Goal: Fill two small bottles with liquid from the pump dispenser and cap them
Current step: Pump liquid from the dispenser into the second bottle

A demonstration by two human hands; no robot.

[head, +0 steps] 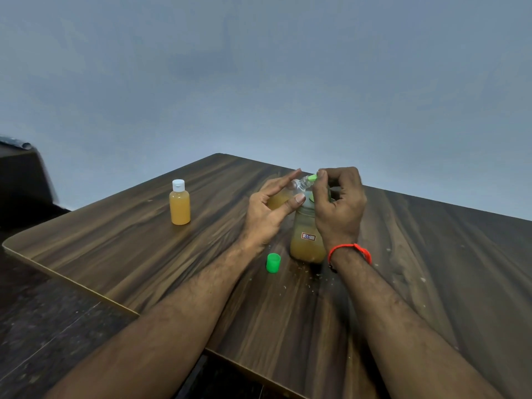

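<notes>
A small bottle (pixel 180 207) of orange liquid with a white cap stands alone at the left of the wooden table (pixel 115 254). My left hand (pixel 267 214) holds a second small bottle (pixel 280 198), tilted, its clear neck against the green nozzle (pixel 312 177) of the pump dispenser (pixel 305 240). That dispenser is a clear bottle of orange liquid with a small label. My right hand (pixel 339 203) rests over the dispenser's top with fingers pinched at the nozzle. The pump head is mostly hidden by this hand.
A loose green cap (pixel 273 263) stands on the table just in front of the dispenser. Small pale specks lie around it. The table's left edge drops to a dark floor (pixel 43 326); a grey wall (pixel 259 82) rises behind.
</notes>
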